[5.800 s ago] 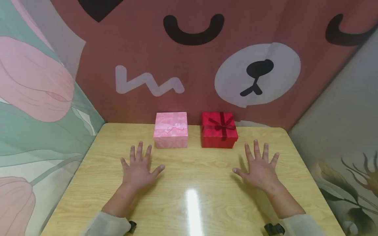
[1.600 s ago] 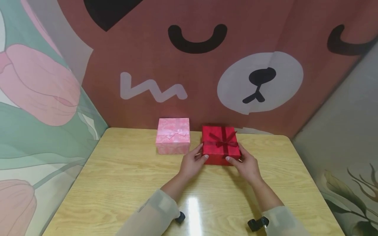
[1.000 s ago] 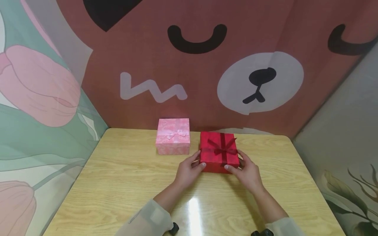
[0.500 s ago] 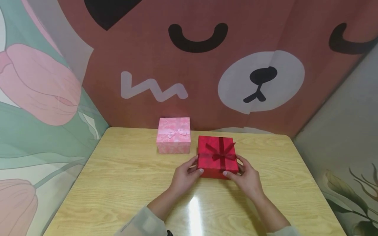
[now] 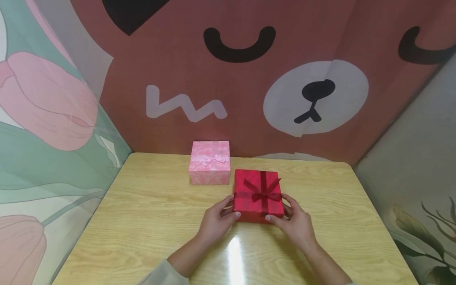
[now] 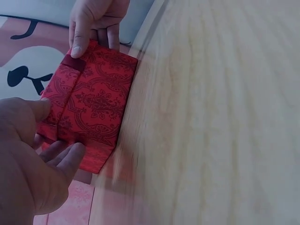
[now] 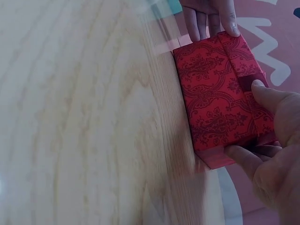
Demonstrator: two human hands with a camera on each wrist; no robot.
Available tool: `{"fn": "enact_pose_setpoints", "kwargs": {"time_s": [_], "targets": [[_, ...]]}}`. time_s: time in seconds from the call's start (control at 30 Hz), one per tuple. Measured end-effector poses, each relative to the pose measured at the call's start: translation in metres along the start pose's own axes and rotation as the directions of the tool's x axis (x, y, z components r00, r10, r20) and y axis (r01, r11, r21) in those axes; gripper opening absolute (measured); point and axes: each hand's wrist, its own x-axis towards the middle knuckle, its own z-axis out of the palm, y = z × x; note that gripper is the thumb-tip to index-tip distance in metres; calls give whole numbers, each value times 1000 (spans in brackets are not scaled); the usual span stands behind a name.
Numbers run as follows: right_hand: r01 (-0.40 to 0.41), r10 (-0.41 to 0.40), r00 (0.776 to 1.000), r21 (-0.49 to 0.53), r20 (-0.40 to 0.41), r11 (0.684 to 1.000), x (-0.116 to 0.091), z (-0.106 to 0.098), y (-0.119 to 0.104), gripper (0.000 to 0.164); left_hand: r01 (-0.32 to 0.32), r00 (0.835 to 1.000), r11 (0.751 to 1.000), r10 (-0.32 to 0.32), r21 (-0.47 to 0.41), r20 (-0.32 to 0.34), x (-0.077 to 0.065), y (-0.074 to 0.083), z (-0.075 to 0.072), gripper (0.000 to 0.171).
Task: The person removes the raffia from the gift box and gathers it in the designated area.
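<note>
A red patterned gift box (image 5: 249, 186) with a dark red ribbon and bow sits between both hands on the wooden table. My left hand (image 5: 217, 223) grips its left side, thumb at the front left corner and fingers along the side. On the opposite side my right hand (image 5: 295, 225) holds it, thumb on the front face over the ribbon. In the left wrist view the red box (image 6: 96, 98) shows its damask pattern, low at the table surface. The right wrist view has the same box (image 7: 215, 93) with fingers on both ends.
A pink gift box (image 5: 210, 162) with a pale bow stands at the back of the table (image 5: 142, 213), behind and left of the red one. A curtain (image 5: 171, 130) printed with a bear face hangs along the back edge. Printed panels flank both sides.
Both hands first lay spread apart, then took hold of the red box beside the pink one. They have brought it toward the person and slightly left. The pink box stays put.
</note>
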Motion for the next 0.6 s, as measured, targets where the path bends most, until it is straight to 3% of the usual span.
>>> {"fn": "enact_pose_setpoints", "kwargs": {"time_s": [0.33, 0.6], "targets": [[51, -51, 999, 59, 14, 997, -15, 10, -2, 90, 7, 1000, 1000, -7, -20, -5, -21, 0, -11, 58], [137, -141, 990, 140, 22, 981, -26, 21, -2, 87, -2, 1000, 1000, 2, 7, -30, -37, 0, -20, 58]]}}
